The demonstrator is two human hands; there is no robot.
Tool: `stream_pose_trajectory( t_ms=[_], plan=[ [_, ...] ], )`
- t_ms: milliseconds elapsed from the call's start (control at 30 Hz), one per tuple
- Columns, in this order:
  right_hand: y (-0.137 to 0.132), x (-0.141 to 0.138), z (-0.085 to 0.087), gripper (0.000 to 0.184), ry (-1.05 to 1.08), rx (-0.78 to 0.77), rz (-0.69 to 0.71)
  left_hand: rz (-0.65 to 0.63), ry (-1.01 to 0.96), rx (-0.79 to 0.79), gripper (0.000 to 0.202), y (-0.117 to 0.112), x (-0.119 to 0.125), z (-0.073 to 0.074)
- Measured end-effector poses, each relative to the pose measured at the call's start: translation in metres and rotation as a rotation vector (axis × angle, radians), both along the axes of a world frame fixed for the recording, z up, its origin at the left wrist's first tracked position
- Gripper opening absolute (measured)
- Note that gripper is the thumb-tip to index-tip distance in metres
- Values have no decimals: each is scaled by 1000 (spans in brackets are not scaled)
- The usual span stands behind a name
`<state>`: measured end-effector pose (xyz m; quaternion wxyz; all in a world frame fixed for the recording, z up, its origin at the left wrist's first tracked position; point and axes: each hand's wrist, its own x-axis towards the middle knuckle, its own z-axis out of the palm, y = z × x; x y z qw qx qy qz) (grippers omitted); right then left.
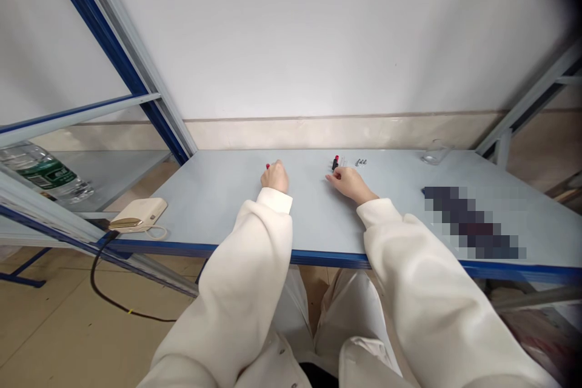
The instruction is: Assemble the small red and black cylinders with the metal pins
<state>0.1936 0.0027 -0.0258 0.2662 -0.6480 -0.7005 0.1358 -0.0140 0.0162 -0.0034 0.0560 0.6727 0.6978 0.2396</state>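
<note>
Left hand [276,177]: curled at red piece [268,166], hold unclear | Right hand [348,182]: bent just below red-and-black parts [335,162], hold unclear | Advice: pinch singly, sparing metal pieces [361,162] right of fingertips

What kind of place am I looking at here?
Probably a workshop or light assembly station, though I can't be certain: there's a long grey worktop, a blue-and-grey metal frame, and small red-and-black parts beside the right hand.

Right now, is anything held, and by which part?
Can't tell: a red bit peeks past the left hand; the right hand is by black-and-red pieces; any hold is hidden.
</note>
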Motion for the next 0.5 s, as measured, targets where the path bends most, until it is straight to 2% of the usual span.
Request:
stream_pose_trajectory(
  t_ms=[100,233,367,500],
  plan=[
    [0,-4,0,25,120,37,-7,-212,-282,46,24,6,8,0],
    [0,-9,2,31,315,29,56,-428,-688,-36,22,16,22,-2],
    [0,-13,2,44,426,29,146,-520,-863,-124,22,16,32,-7],
    [2,-12,0,54,464,5,145,-542,-951,-169,21,7,34,-10]
  ],
)
